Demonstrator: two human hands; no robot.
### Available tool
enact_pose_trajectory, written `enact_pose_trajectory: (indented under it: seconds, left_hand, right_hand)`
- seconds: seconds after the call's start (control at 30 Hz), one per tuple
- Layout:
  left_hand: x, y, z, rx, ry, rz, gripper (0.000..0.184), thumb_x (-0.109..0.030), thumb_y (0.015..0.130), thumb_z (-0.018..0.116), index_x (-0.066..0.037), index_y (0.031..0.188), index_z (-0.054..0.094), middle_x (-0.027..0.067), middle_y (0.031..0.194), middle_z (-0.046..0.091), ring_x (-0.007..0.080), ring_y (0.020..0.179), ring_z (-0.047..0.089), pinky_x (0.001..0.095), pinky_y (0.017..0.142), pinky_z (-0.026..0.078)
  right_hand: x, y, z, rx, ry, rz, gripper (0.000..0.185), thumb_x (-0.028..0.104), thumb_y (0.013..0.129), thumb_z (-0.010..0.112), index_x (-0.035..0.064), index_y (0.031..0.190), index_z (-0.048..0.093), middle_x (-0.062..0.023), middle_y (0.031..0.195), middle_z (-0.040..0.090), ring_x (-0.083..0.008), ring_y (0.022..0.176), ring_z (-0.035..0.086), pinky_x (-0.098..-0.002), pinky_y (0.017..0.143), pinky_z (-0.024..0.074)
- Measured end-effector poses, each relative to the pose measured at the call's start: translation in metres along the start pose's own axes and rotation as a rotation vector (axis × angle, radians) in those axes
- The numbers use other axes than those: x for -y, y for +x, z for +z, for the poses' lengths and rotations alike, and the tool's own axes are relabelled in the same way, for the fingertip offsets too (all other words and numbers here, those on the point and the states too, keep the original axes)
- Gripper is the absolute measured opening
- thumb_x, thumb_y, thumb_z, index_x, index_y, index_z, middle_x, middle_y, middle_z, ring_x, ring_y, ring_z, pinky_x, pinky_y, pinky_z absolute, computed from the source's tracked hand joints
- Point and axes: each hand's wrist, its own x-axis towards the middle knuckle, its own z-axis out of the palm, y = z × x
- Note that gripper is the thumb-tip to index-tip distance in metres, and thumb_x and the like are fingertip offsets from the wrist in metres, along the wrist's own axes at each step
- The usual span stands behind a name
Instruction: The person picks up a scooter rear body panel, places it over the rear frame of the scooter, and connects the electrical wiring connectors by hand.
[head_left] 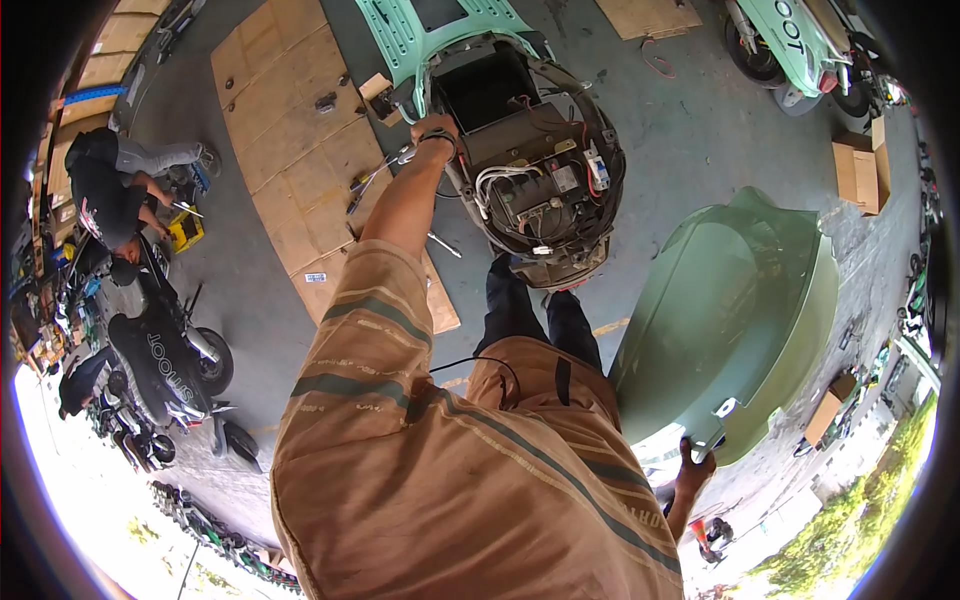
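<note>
In the head view, an electric scooter point(545, 190) stands in front of me with its rear bodywork off, baring wires, electrical parts and a dark open compartment. My left hand point(436, 129) is closed at the scooter's left side, by the edge of its mint-green panel point(402, 45). What lies under those fingers is hidden. Low on my right, my right hand point(694, 468) grips the lower edge of a large, curved olive-green scooter body panel point(720, 310). The panel is held up beside my leg, away from the scooter.
Flattened cardboard point(290, 140) with tools and small parts lies left of the scooter. A co-worker point(110, 190) bends beside a dark scooter point(160, 360) at left. Another mint scooter point(795, 45) stands at upper right, near an open cardboard box point(857, 172).
</note>
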Motion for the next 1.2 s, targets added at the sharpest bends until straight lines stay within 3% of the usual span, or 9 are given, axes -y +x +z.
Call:
enact_pose_trajectory:
  seconds: [0.3, 0.6, 0.8, 0.83, 0.93, 0.97, 1.0, 1.1, 1.2]
  left_hand:
    - [-0.010, 0.006, -0.007, -0.105, 0.076, 0.108, 0.026, -0.018, 0.091, 0.062, -0.008, 0.112, 0.072, 0.0134, 0.114, 0.070, 0.0304, 0.102, 0.069, 0.0436, 0.076, 0.059]
    - [-0.008, 0.019, -0.019, -0.037, 0.266, 0.250, 0.026, -0.019, 0.090, 0.062, -0.008, 0.111, 0.072, 0.0130, 0.110, 0.071, 0.0290, 0.102, 0.069, 0.0436, 0.076, 0.059]
    - [0.011, 0.007, -0.011, -0.135, -0.074, 0.038, 0.033, -0.027, 0.092, 0.056, -0.014, 0.120, 0.068, 0.0118, 0.116, 0.069, 0.0304, 0.107, 0.067, 0.0449, 0.085, 0.055]
    - [0.017, 0.004, -0.007, -0.119, -0.178, 0.016, 0.046, -0.033, 0.092, 0.055, -0.016, 0.136, 0.055, 0.0161, 0.121, 0.065, 0.0319, 0.114, 0.063, 0.0463, 0.093, 0.051]
    - [0.022, 0.010, 0.039, -0.321, -0.503, -0.073, 0.056, -0.044, 0.094, 0.051, -0.013, 0.141, 0.043, 0.0256, 0.127, 0.058, 0.0390, 0.117, 0.057, 0.0517, 0.102, 0.043]
    - [0.025, 0.031, 0.061, -0.219, -0.694, -0.060, 0.055, -0.041, 0.095, 0.050, -0.014, 0.143, 0.039, 0.0306, 0.133, 0.050, 0.0450, 0.122, 0.051, 0.0509, 0.104, 0.041]
    - [0.028, 0.038, 0.070, -0.223, -0.702, -0.071, 0.055, -0.041, 0.095, 0.050, -0.014, 0.143, 0.039, 0.0306, 0.133, 0.050, 0.0450, 0.122, 0.051, 0.0509, 0.104, 0.041]
    - [0.018, 0.042, 0.075, -0.088, -1.222, -0.155, 0.057, -0.036, 0.094, 0.049, -0.009, 0.143, 0.041, 0.0265, 0.134, 0.052, 0.0441, 0.124, 0.049, 0.0469, 0.107, 0.039]
    - [0.009, 0.041, 0.050, -0.130, -1.108, -0.251, 0.041, -0.027, 0.094, 0.050, 0.005, 0.115, 0.064, 0.0229, 0.122, 0.062, 0.0399, 0.115, 0.058, 0.0440, 0.103, 0.043]
  right_hand:
    - [0.019, 0.003, 0.002, 0.004, 0.100, 0.021, 0.045, 0.027, 0.074, 0.083, -0.0048, 0.101, 0.067, -0.0170, 0.094, 0.071, -0.0317, 0.084, 0.065, -0.0429, 0.081, 0.0489]
    - [0.049, 0.001, -0.003, -0.035, -0.080, 0.036, 0.044, 0.030, 0.073, 0.085, -0.0038, 0.095, 0.067, -0.0177, 0.090, 0.069, -0.0320, 0.081, 0.063, -0.0446, 0.077, 0.0481]
    - [0.048, 0.003, -0.003, 0.028, -0.011, 0.007, 0.045, 0.034, 0.072, 0.084, -0.0019, 0.094, 0.068, -0.0190, 0.087, 0.070, -0.0372, 0.078, 0.064, -0.0470, 0.074, 0.0482]
    - [0.047, 0.004, -0.003, 0.025, -0.009, -0.021, 0.045, 0.033, 0.072, 0.084, -0.0019, 0.094, 0.068, -0.0194, 0.087, 0.070, -0.0373, 0.078, 0.064, -0.0467, 0.074, 0.0482]
    - [0.055, 0.008, -0.003, 0.036, -0.016, -0.069, 0.044, 0.032, 0.072, 0.084, -0.0015, 0.096, 0.068, -0.0185, 0.087, 0.070, -0.0367, 0.079, 0.065, -0.0463, 0.075, 0.0482]
    - [0.054, 0.009, -0.002, 0.027, -0.019, -0.098, 0.040, 0.028, 0.074, 0.083, -0.0018, 0.096, 0.068, -0.0169, 0.087, 0.070, -0.0337, 0.078, 0.065, -0.0443, 0.075, 0.0487]
    - [0.052, 0.009, -0.003, 0.018, -0.025, -0.128, 0.036, 0.024, 0.076, 0.083, -0.0022, 0.096, 0.068, -0.0154, 0.087, 0.071, -0.0307, 0.077, 0.065, -0.0423, 0.076, 0.0492]
    - [0.049, 0.015, -0.007, 0.046, -0.006, -0.128, 0.038, 0.027, 0.074, 0.083, -0.0012, 0.095, 0.069, -0.0160, 0.088, 0.070, -0.0332, 0.079, 0.065, -0.0439, 0.077, 0.0485]
    - [0.055, 0.013, -0.011, 0.027, -0.112, -0.166, 0.037, 0.028, 0.074, 0.082, 0.0003, 0.095, 0.070, -0.0166, 0.088, 0.070, -0.0358, 0.081, 0.065, -0.0441, 0.078, 0.0486]
